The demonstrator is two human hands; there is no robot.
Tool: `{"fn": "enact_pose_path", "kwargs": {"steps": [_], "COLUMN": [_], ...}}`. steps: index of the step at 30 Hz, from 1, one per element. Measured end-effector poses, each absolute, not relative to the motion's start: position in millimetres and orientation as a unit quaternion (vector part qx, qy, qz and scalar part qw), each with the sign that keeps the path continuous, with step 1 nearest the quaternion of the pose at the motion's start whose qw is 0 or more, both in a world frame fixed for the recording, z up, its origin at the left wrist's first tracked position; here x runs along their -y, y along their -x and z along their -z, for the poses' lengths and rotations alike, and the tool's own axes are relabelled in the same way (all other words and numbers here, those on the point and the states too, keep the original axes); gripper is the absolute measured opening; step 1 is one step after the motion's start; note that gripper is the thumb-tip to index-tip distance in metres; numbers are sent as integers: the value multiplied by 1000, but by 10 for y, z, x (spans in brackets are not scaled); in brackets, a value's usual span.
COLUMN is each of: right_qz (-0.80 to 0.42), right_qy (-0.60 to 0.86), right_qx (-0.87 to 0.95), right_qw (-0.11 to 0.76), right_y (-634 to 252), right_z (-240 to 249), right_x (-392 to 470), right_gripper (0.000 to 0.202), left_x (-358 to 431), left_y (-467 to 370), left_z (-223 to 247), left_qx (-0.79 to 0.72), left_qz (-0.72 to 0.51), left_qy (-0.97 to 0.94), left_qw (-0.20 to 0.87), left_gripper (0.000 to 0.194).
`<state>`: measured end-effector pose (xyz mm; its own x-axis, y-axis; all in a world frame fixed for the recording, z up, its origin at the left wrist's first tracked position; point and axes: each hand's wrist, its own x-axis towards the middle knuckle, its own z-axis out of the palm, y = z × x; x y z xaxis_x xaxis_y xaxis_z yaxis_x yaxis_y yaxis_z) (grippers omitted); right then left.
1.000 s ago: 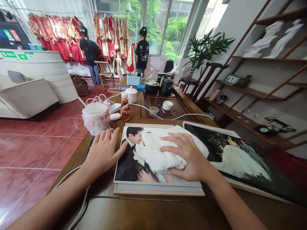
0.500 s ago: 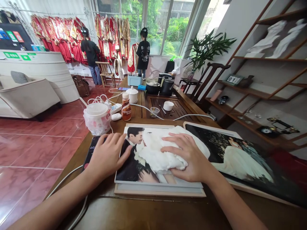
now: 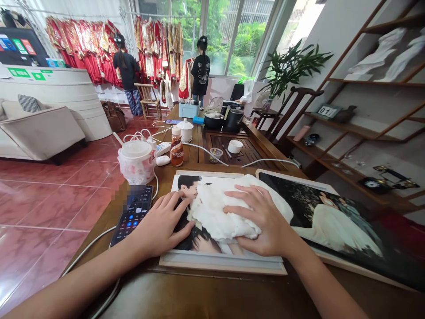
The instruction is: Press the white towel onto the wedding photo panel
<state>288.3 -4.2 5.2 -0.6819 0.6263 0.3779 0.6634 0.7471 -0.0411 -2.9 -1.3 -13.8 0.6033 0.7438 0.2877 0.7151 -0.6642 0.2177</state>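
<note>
A wad of white cotton wool (image 3: 215, 212) lies on a framed photo print (image 3: 186, 184) on the wooden table. My right hand (image 3: 262, 217) grips the wad from its right side, thumb below and fingers spread over the top. My left hand (image 3: 166, 223) rests on the print's left part with fingers stretched out and nothing in them. The print sits a little askew over its pale wooden frame (image 3: 222, 266), whose edges show at front and back. Left of my left hand a phone (image 3: 133, 217) with a lit screen lies on the table.
A second framed photo (image 3: 345, 226) lies at right. Behind stand a wrapped tub (image 3: 136, 161), a coffee bottle (image 3: 177, 148), a white lidded cup (image 3: 186, 129) and a tea tray (image 3: 255, 153). A white cable (image 3: 272, 160) crosses the table. Two people stand by hanging red garments (image 3: 96, 48).
My left hand has moved right, away from the phone and further onto the print. The phone's screen now shows icons. My right hand stays on the cotton wool.
</note>
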Motion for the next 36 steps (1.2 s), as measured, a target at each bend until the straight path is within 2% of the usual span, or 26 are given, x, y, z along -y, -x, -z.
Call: {"fn": "enact_pose_path", "kwargs": {"steps": [6, 13, 19, 26, 32, 36], "right_qz": [34, 42, 32, 44, 34, 34], "right_qy": [317, 332, 316, 352, 316, 341], "right_qx": [931, 924, 932, 916, 930, 922], "right_qw": [177, 186, 176, 189, 182, 179], "right_y": [-2818, -2864, -2793, -2878, -2797, -2851], "right_z": [-21, -22, -31, -45, -4, -48], "right_x": [83, 58, 106, 51, 96, 64], "right_gripper": [56, 53, 55, 49, 55, 50], "left_x": [12, 13, 12, 8, 9, 13], "left_y": [43, 43, 58, 43, 60, 44], "left_z": [159, 154, 156, 158, 165, 157], "left_qx": [-411, -408, -405, -406, -408, -407], "left_qz": [-158, -177, -154, -185, -160, -175], "left_qy": [-897, -895, -900, -894, -898, -895], "left_qw": [39, 43, 48, 41, 42, 40], "left_gripper": [51, 45, 53, 45, 53, 47]}}
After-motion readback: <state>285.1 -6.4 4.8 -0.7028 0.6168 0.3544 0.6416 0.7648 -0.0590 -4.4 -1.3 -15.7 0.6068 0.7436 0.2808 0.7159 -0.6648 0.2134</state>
